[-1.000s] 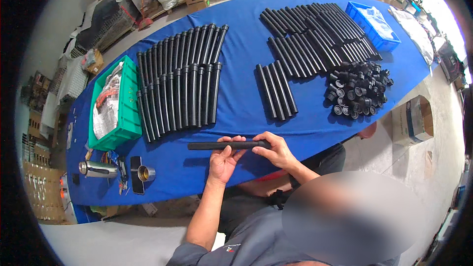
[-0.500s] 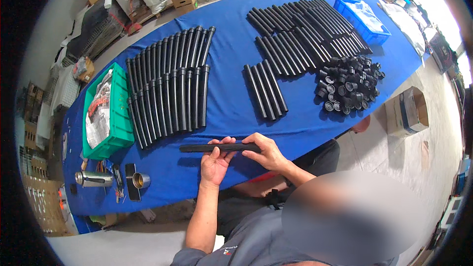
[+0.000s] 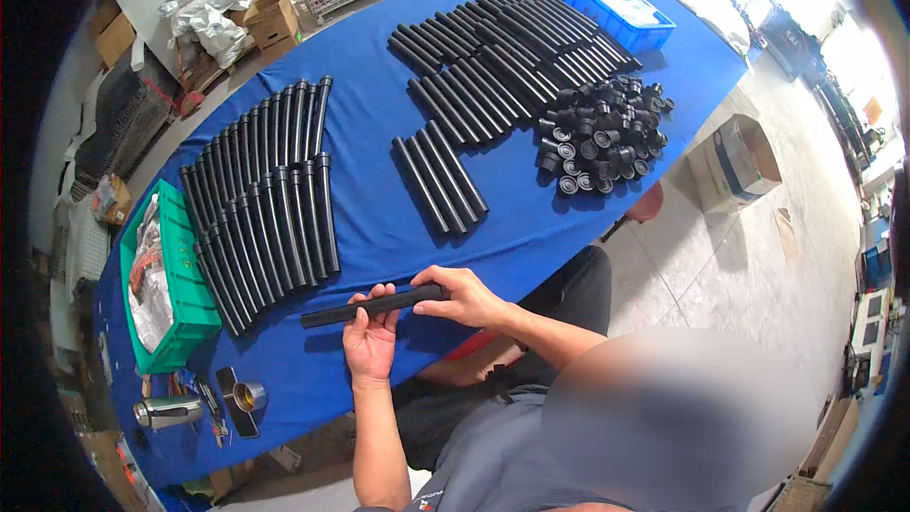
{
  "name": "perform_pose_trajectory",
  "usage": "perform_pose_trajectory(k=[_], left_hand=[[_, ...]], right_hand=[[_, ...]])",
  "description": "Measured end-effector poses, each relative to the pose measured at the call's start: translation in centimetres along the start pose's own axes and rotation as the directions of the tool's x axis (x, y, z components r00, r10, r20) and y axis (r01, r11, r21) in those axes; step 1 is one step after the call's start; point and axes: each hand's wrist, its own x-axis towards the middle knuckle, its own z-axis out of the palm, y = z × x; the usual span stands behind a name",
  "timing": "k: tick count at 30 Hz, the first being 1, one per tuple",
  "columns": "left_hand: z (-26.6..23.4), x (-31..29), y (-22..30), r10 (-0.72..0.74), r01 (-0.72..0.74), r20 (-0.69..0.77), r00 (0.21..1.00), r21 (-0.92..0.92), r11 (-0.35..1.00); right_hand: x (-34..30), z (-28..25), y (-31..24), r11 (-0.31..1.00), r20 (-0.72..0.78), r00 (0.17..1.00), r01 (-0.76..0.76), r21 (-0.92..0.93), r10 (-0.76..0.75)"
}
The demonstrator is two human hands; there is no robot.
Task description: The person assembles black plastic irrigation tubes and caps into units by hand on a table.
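A black tube [image 3: 329,316] lies slantwise across both hands above the near edge of the blue cloth. My left hand [image 3: 371,339] supports its middle from below, palm up, with thumb and fingers around it. At the tube's right end, my right hand [image 3: 466,298] is closed, its fingers covering that end, so I cannot tell whether a cap sits there. Beyond my hands lie several loose plain black tubes [image 3: 441,180]. A heap of black caps [image 3: 607,137] rests to the right, and capped black tubes [image 3: 270,199] are set in two rows to the left.
A green crate [image 3: 194,308] with wrapped material stands at the left. Near it are a steel flask [image 3: 171,411], a metal cup [image 3: 249,396], a dark phone [image 3: 233,414] and some tools. More tubes [image 3: 512,47] and a blue bin [image 3: 640,36] occupy the far side; a cardboard box [image 3: 735,166] stands on the floor.
The view has swung, so the table contents appear shifted left. The tube, still in both hands, now tilts with its right end higher in the picture.
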Motion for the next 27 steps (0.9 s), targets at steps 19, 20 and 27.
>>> perform_pose_trajectory(k=[19, 20, 27], left_hand=[[0.9, 0.0, -0.3, -0.002, 0.004, -0.023, 1.0, 0.083, 0.997], [0.9, 0.0, -0.2, -0.002, 0.004, -0.023, 1.0, 0.086, 0.996], [0.3, 0.1, -0.2, -0.009, 0.01, -0.009, 1.0, 0.097, 0.995]], right_hand=[[-0.2, 0.2, 0.9, 0.995, -0.016, 0.998, 0.063, -0.076, -0.065], [-0.3, 0.4, 1.3, 0.989, -0.045, 0.991, 0.123, -0.076, -0.127], [0.1, -0.2, 0.4, 0.999, 0.082, 0.996, 0.044, 0.004, -0.044]])
